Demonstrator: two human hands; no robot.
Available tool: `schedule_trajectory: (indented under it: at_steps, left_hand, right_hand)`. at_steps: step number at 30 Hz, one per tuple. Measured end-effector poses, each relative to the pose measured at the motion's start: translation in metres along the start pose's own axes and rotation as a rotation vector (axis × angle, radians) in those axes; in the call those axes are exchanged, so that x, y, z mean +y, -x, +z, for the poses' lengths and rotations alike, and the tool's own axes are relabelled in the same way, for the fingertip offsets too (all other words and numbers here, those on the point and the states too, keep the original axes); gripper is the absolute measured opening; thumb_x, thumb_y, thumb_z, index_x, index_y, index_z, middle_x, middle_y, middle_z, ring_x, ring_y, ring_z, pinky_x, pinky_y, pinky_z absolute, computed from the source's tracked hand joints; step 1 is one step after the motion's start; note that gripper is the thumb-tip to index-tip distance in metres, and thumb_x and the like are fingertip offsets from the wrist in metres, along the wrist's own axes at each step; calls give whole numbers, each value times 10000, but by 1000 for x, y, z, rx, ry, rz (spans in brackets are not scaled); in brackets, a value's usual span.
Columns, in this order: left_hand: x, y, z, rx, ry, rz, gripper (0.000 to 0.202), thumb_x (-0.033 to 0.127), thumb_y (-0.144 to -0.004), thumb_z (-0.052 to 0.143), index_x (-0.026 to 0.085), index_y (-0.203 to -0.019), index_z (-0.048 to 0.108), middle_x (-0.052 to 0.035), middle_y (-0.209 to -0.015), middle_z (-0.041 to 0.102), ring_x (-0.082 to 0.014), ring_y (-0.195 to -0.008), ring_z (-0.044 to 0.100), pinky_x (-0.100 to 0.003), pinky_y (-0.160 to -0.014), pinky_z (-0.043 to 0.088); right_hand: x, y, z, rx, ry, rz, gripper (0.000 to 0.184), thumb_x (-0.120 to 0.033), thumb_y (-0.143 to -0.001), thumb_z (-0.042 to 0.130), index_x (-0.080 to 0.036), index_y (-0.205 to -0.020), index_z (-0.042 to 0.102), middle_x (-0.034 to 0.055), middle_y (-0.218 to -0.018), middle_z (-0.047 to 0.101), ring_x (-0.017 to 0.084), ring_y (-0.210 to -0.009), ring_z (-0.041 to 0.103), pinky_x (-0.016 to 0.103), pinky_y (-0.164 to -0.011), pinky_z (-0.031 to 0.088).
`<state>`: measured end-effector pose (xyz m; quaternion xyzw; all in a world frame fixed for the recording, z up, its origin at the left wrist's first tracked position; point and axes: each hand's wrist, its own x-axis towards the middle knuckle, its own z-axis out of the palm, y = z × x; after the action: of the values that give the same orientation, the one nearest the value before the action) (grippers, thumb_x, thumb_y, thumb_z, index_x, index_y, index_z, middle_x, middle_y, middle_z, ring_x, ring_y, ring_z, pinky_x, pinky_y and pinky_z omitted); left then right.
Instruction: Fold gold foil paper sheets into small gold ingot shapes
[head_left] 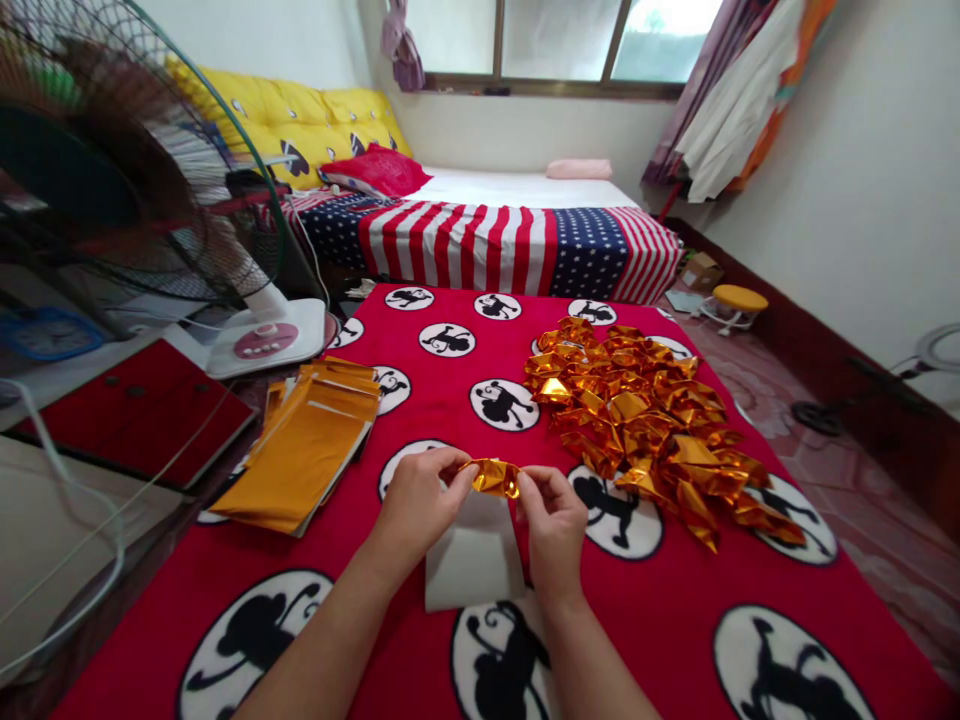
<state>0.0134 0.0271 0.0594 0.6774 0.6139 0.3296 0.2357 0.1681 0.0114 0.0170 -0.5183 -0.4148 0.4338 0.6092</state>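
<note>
My left hand point(416, 505) and my right hand point(553, 520) pinch the two ends of a small folded piece of gold foil paper point(495, 476), held just above a red blanket point(420, 400) printed with black monkey figures in white circles. Below the foil, between my wrists, a white sheet point(472, 560) lies flat on the blanket. A heap of several folded gold foil pieces point(652, 420) lies to the right of my hands. A stack of flat gold foil sheets point(307, 445) rests to the left.
A standing fan point(135, 170) with a white base point(262, 340) is at the left, beside a red board point(142, 410). Behind is a bed with a stars-and-stripes cover point(495, 245), yellow cushions and a red pillow. A small stool point(739, 300) stands on the floor at right.
</note>
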Motion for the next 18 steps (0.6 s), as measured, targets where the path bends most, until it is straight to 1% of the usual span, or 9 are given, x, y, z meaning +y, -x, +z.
schedule_trajectory:
  at_steps: [4, 6, 12, 18]
  left_hand:
    - [1, 1, 2, 21, 61, -38, 171, 294, -813, 595, 205, -783, 738, -26, -742, 737, -158, -645, 643, -243, -593, 449]
    - [2, 2, 3, 27, 90, -46, 184, 298, -817, 592, 194, -774, 738, -27, -728, 736, -152, -627, 636, -237, -587, 445]
    - [0, 1, 6, 0, 196, -90, 246, 341, -830, 583, 165, -758, 739, -31, -673, 718, -148, -605, 624, -228, -571, 430]
    - [-6, 1, 10, 20, 191, -104, 235, 336, -831, 582, 176, -750, 735, -15, -677, 709, -139, -606, 609, -233, -588, 416]
  right_hand:
    - [2, 0, 1, -32, 28, -15, 184, -340, -816, 652, -157, -833, 634, 15, -713, 637, 127, -610, 573, 230, -553, 454]
    - [3, 0, 1, -37, 40, -21, 177, -328, -807, 661, -154, -830, 634, 24, -729, 645, 142, -650, 597, 243, -591, 478]
    - [3, -1, 1, -24, 42, -11, 163, -324, -817, 645, -161, -806, 633, 2, -680, 622, 119, -580, 553, 222, -527, 436]
    - [2, 0, 1, -27, 39, 8, 152, -311, -809, 649, -160, -792, 637, 3, -684, 630, 113, -563, 544, 218, -501, 408]
